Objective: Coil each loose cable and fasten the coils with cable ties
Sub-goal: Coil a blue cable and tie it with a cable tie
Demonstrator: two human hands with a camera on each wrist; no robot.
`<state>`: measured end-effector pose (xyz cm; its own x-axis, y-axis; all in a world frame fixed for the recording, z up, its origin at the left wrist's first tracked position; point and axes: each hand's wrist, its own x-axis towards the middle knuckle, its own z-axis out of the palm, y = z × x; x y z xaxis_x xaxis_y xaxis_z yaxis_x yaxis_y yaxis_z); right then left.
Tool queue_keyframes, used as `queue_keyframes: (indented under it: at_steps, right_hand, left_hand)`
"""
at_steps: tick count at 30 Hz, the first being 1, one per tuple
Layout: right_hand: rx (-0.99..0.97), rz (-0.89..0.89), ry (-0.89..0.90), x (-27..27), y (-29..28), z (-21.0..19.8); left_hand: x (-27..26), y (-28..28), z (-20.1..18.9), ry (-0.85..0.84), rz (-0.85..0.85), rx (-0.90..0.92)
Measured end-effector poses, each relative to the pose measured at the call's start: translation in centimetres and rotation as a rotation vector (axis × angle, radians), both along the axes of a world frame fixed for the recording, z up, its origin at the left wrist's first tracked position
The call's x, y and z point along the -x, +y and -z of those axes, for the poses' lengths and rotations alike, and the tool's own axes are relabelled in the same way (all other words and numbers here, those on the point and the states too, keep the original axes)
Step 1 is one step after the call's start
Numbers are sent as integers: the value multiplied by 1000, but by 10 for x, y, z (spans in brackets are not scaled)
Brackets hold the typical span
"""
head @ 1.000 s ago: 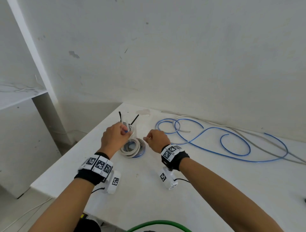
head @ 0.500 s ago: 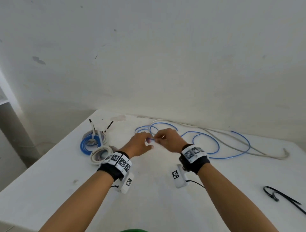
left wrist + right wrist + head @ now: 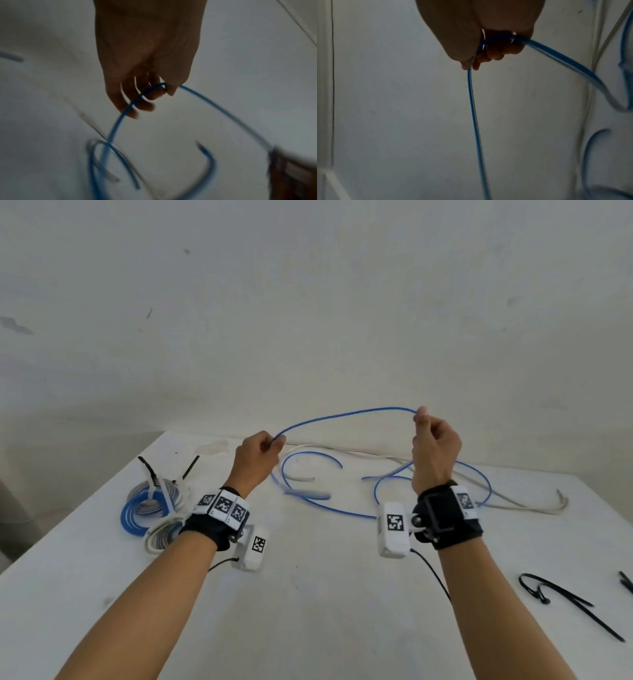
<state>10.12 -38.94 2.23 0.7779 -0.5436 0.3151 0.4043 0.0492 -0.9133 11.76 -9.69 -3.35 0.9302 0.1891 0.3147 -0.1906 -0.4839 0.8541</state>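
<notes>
Both hands are up above the table (image 3: 308, 611), starting a new coil. The left hand (image 3: 255, 462) and right hand (image 3: 435, 450) each pinch the blue cable (image 3: 346, 416); the rest lies on the table. Next, I think, bend it into a loop.

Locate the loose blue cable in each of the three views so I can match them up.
Head: the blue cable arcs mid-frame between the left hand and right hand, the rest lying on the white table.
Left wrist: it leaves the fingers, looping toward bottom centre.
Right wrist: it drops from the pinch to the bottom edge.
Shared landmark: the white table.
</notes>
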Motion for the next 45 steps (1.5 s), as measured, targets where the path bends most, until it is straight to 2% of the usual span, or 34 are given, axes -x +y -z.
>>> queue_keyframes:
  at_steps: [1,3,5,7,10,12,15,18,20,22,24,26,28,31,36,38,42,45]
  right_hand:
    - [121,49,46,-1,-1,7]
    - [495,75,183,-4,-1,23]
    - [849,112,293,-3,7,35]
    - [1018,194,215,-1,19,46]
    - [984,240,-133,6,36,51]
    - [894,118,-196,12,46,51]
    - [810,-19,-65,13,57,51]
    - [798,-64,183,4,58,56]
    - [759,-45,183,0,57,64]
    - [746,-124,168,-1,61,68]
    - [747,-261,209,-1,67,73]
    - [632,-228,181,-3,69,77]
    - [527,-88,94,-7,63,79]
    - [654,-45,3,-11,58,81]
    - [834,-230,8,-14,53,83]
    - [882,-349,19,-13,47,83]
    - [856,-637,137,-5,45,67]
    - [711,-874,179,3,46,52]
  left_hand:
    - [1,-5,0,50,57,205]
    - [3,-16,-5,131,111,569]
    - [0,-28,-12,202,115,820]
    - [-4,-36,-15,213,110,965]
    - [-7,-44,-15,204,81,1023]
    - [-8,-47,-14,216,27,1001]
    - [-13,-52,-16,226,17,1036]
    - [-16,-57,-16,180,38,976]
    - [-15,-60,-15,75,35,807]
    - [-12,-64,-16,-14,35,658]
    - [-11,-69,-17,0,68,646]
    - [-11,-68,-19,104,137,770]
    - [-14,-61,-19,262,208,978]
    - [-17,-50,-15,402,300,1290]
    - [-22,-36,-7,511,376,1645]
    - [-25,-26,-5,530,348,1781]
    - [-28,-17,-3,522,233,1933]
    - [-27,-11,-3,470,138,2050]
